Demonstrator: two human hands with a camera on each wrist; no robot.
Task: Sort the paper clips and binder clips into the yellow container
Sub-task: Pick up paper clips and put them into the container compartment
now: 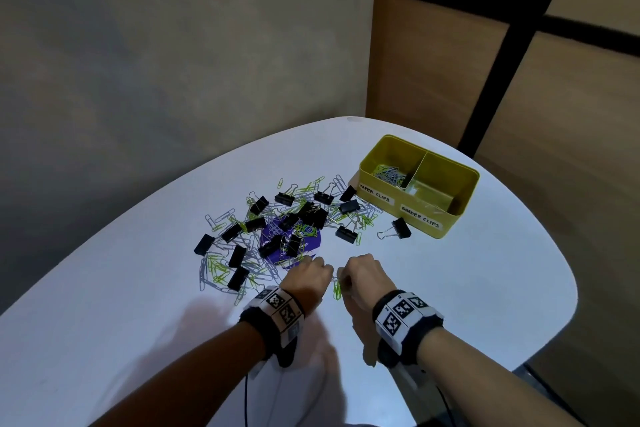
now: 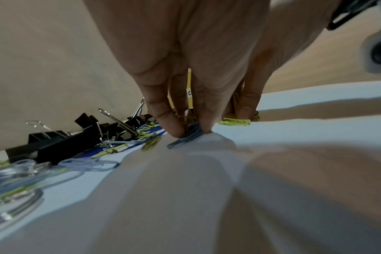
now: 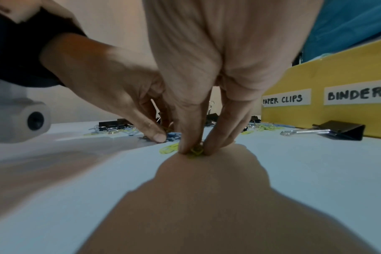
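Observation:
A pile of black binder clips [image 1: 290, 218] and green and blue paper clips [image 1: 218, 270] lies on the white table [image 1: 467, 288], partly over a purple card [image 1: 304, 246]. The yellow container [image 1: 420, 184] stands at the back right, with paper clips in its left compartment. My left hand [image 1: 309, 276] pinches blue paper clips [image 2: 185, 137] against the table at the pile's near edge. My right hand [image 1: 360, 276], close beside it, pinches green paper clips [image 3: 196, 150] on the table.
One binder clip [image 1: 398, 229] lies alone in front of the container, below the "BINDER CLIPS" label [image 1: 420, 218]. Another label [image 3: 285, 99] reads "PAPER CLIPS". A wall stands behind the table. The table's rounded edge runs close on the right.

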